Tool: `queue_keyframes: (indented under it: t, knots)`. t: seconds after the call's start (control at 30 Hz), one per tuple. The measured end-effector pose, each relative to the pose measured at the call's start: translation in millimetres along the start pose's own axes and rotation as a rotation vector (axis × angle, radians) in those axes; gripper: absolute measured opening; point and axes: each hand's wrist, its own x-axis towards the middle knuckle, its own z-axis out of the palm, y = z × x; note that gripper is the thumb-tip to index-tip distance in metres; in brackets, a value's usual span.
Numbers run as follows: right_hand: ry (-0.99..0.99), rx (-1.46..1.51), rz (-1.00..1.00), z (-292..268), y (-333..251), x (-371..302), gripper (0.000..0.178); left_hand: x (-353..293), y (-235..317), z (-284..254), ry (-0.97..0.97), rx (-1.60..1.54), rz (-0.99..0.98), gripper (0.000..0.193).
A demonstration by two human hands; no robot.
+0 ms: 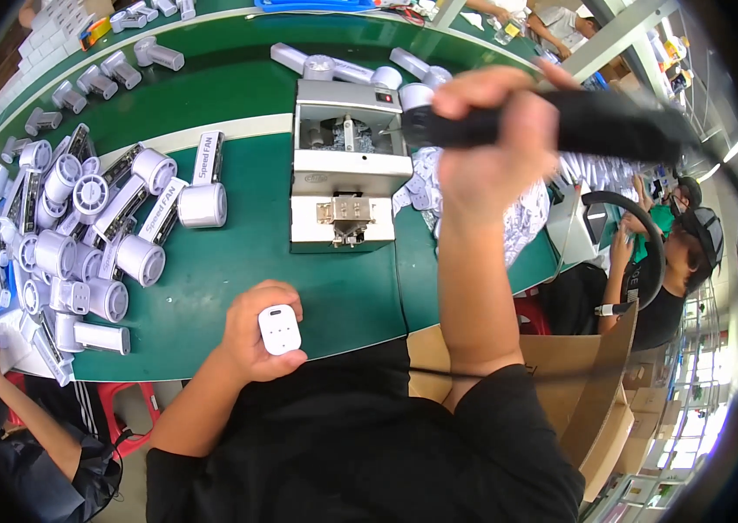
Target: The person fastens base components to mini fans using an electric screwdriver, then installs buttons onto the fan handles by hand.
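Observation:
My left hand (pixel 251 336) is wrapped round a white handheld fan piece (pixel 280 329), held just above the near table edge. Its rounded end faces up, showing a slot and several small dark holes; the rest of it is hidden by my fingers. Up on the right, my right hand (pixel 504 139) grips a black electric screwdriver (pixel 600 125), blurred by motion and lying roughly sideways. Beyond my left hand stands a grey screw feeder (pixel 352 179) with a clear-topped bin of small screws and a metal outlet at its front.
Many white handheld fans (pixel 112 253) lie heaped on the left of the green table (pixel 203 296), with more fans (pixel 121 70) farther back. A pile of small white parts (pixel 521 222) is at the right. An open cardboard box (pixel 561 357) stands below it. Other people (pixel 683 253) sit on both sides.

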Motion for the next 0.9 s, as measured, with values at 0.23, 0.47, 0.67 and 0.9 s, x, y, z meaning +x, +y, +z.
queue_keyframes:
  t: [0.23, 0.47, 0.67, 0.9]
  knots:
    - [0.054, 0.107, 0.14, -25.0, -26.9, -6.1, 0.056, -2.8, -1.3, -8.1, 0.004, -0.02, 0.009, 0.055]
    - [0.079, -0.213, 0.483, 7.6, -48.7, -25.2, 0.062, -5.4, -6.5, -11.5, 0.039, -0.069, 0.015, 0.058]
    - [-0.025, 0.046, 0.603, 5.9, -27.7, -57.7, 0.062, 7.1, -1.3, -6.5, -0.038, 0.002, 0.003, 0.054]
    - [-0.018, 0.156, 0.6, 2.5, -13.6, -73.1, 0.048, 5.5, 0.6, -2.7, -0.023, 0.052, 0.016, 0.054]
